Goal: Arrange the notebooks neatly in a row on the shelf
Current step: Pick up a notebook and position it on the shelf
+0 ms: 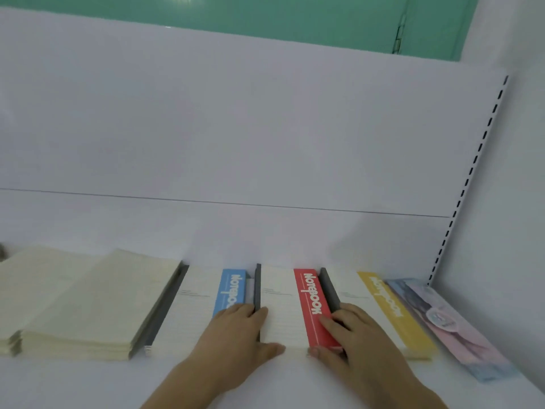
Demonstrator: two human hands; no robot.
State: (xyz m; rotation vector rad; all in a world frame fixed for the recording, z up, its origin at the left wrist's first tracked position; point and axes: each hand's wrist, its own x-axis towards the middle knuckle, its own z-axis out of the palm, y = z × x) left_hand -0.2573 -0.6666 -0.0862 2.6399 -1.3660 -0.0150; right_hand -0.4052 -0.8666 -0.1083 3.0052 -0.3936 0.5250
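Both forearms come in from 6 o'clock, palms down, framing the red-banded notebook, which lies flat on the white shelf at centre-bottom betw. two dark grey dividers. Left hand: fingers straight over the divider at the notebook's 9 o'clock edge, thumb pressed along its near edge. Right hand: fingers extended onto the red band, thumb hooked at the near corner, not curled round it. Blue-banded notebook at 9 o'clock, yellow-banded notebook at 3 o'clock, pastel notebook beyond. Cream stacks w/ plain covers far at 9.
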